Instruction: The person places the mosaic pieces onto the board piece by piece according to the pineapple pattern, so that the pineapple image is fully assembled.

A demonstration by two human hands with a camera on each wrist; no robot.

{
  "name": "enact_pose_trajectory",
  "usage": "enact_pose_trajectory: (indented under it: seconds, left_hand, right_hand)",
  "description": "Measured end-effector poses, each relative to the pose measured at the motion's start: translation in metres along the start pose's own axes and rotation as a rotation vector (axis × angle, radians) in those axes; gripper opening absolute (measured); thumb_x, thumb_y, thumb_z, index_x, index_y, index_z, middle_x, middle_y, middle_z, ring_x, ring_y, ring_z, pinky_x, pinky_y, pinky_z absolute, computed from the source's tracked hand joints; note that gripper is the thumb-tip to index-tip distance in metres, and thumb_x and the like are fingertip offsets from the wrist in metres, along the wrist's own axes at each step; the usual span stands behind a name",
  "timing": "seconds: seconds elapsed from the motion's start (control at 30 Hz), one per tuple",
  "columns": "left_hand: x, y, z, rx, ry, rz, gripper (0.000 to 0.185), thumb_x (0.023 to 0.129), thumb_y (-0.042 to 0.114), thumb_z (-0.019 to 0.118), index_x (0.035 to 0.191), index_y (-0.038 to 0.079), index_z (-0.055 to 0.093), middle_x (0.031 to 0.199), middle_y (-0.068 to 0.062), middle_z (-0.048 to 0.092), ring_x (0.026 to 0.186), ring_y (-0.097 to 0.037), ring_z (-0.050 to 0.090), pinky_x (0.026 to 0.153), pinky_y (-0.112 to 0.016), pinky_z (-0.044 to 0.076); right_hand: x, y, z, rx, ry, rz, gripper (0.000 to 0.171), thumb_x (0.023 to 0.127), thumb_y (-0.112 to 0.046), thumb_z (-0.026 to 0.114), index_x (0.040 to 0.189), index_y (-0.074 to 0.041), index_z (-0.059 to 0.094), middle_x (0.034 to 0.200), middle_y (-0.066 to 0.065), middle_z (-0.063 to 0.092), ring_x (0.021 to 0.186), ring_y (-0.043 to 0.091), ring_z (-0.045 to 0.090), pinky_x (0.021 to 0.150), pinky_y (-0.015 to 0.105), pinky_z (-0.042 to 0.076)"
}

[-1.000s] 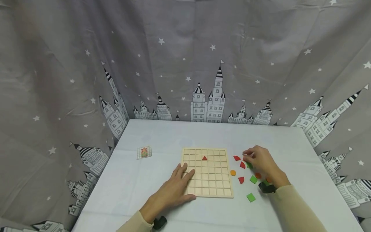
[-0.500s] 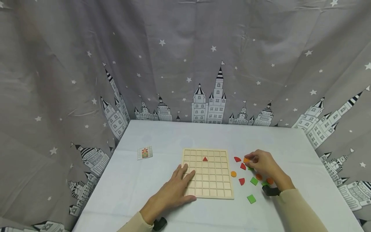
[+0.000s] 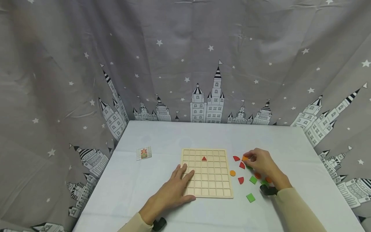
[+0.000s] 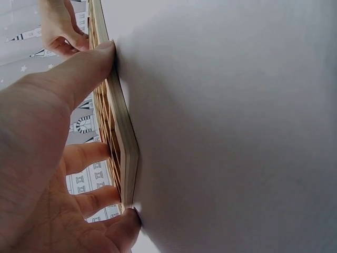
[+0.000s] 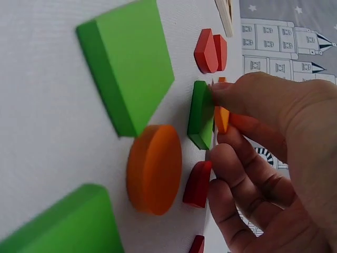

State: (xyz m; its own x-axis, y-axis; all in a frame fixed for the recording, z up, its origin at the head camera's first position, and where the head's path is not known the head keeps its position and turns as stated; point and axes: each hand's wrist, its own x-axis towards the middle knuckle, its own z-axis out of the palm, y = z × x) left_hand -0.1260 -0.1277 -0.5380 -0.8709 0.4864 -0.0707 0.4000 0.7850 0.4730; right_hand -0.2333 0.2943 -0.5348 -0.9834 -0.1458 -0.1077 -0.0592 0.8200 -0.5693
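Observation:
A square wooden grid board (image 3: 214, 180) lies mid-table with a red triangle (image 3: 204, 158) in one upper cell. My left hand (image 3: 174, 190) rests on the board's left side, fingers spread and thumb along its near edge; the left wrist view shows that thumb (image 4: 84, 68) touching the rim. Right of the board, my right hand (image 3: 262, 162) pinches an orange piece (image 5: 223, 120) between thumb and forefinger, low over the table. Its full shape is hidden by the fingers. A green square (image 5: 200, 113) lies right beside the thumb, partly covered in the head view.
Red quarter-circles (image 3: 241, 180), orange discs (image 3: 233, 173) and green squares (image 3: 250, 197) are scattered right of the board. A small gridded picture card (image 3: 144, 153) lies at the table's left. A grey castle-print curtain (image 3: 174, 58) hangs behind the white table (image 3: 116, 199).
My right hand has dipped slightly toward the near side, and orange now shows at its fingertips, where a reddish piece appeared a second ago. My left hand stays on the board.

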Motion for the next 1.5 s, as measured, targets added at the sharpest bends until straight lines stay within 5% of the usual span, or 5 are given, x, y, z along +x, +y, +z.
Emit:
enact_pose_trajectory:
  seconds: [0.57, 0.8, 1.5]
  left_hand:
    - [-0.001, 0.001, 0.000, -0.002, 0.004, -0.013, 0.099, 0.098, 0.052, 0.094, 0.176, 0.009, 0.051, 0.187, -0.031, 0.032, 0.175, -0.063, 0.028, 0.119, -0.073, 0.058]
    - [-0.001, 0.000, 0.001, -0.005, -0.001, -0.020, 0.100, 0.099, 0.053, 0.093, 0.178, 0.010, 0.049, 0.189, -0.030, 0.030, 0.176, -0.061, 0.026, 0.118, -0.074, 0.058]
    - [-0.001, 0.000, -0.001, -0.010, -0.005, -0.006, 0.098, 0.100, 0.052, 0.092, 0.178, 0.011, 0.049, 0.188, -0.031, 0.031, 0.177, -0.061, 0.025, 0.121, -0.072, 0.057]
  right_hand:
    - [0.008, -0.030, 0.013, -0.009, 0.135, -0.212, 0.026, 0.098, -0.014, 0.093, 0.122, -0.006, 0.090, 0.109, 0.007, 0.080, 0.094, 0.017, 0.069, 0.082, 0.022, 0.059]
    - [0.012, -0.047, 0.023, 0.011, 0.115, -0.325, 0.024, 0.096, -0.011, 0.094, 0.119, -0.006, 0.090, 0.106, 0.006, 0.080, 0.092, 0.017, 0.071, 0.083, 0.027, 0.063]
    - [0.022, -0.097, 0.061, 0.049, -0.042, -0.434, 0.021, 0.097, -0.008, 0.091, 0.118, -0.007, 0.088, 0.108, 0.004, 0.082, 0.094, 0.013, 0.071, 0.087, 0.029, 0.064]
